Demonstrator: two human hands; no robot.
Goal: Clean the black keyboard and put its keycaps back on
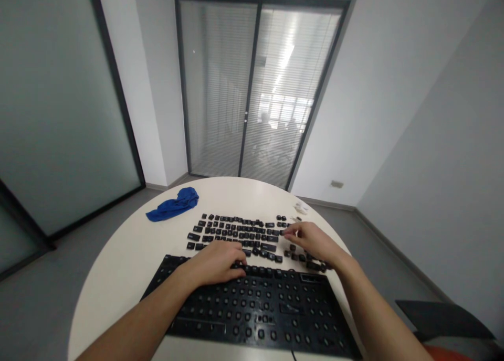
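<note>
A black keyboard (pixel 291 308) lies near the table's front edge, most of its key posts bare, with keycaps along its top row. My left hand (pixel 220 261) rests over the keyboard's upper edge, thumb and fingers drawn together at the top row; what lies between them is hidden. Beyond the keyboard, loose black keycaps (pixel 232 233) are laid out in rows. At the right end of those rows, my right hand (pixel 313 241) has thumb and forefinger closed on a small black keycap (pixel 282 233). More keycaps (pixel 302 257) sit below that hand, partly covered by it.
A crumpled blue cloth (pixel 175 204) lies at the far left of the round white table (pixel 114 256). Small pale items (pixel 301 208) are near the far right edge. A cable (pixel 293 355) runs off the keyboard's front. A dark chair (pixel 444 319) stands at the right.
</note>
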